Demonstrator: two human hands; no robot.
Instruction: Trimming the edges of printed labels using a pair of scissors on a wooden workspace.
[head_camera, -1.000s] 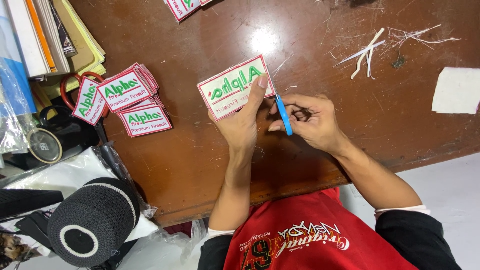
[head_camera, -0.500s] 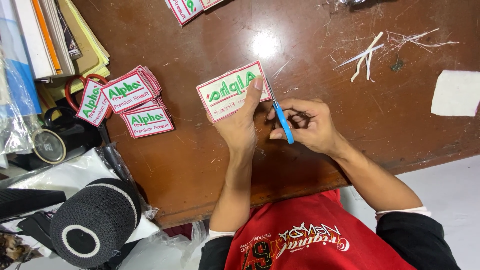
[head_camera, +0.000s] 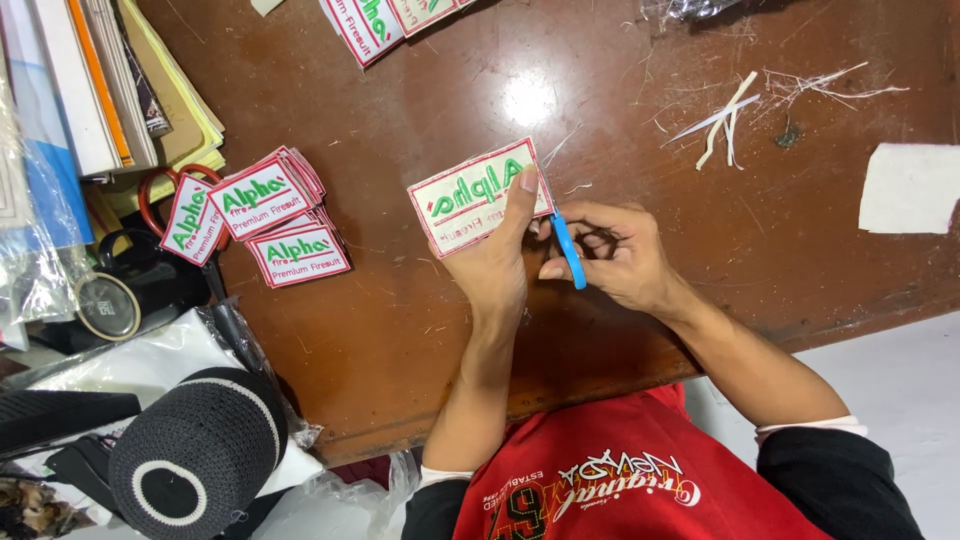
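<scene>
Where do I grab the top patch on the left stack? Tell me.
Pinch the top patch by its right corner, coming from the table side: it lies flat, fanned over the stack, and red scissors crowd its left.

A dark brown wooden table (head_camera: 420, 330) with a bright glare spot (head_camera: 528, 98) from overhead light; pale floor (head_camera: 900, 400) beside it

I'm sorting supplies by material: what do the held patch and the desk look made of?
The patch looks like woven or embroidered fabric: matte white face, stitched red border. The desk looks like dark varnished wood, since it shows grain and a glossy light reflection.
</scene>
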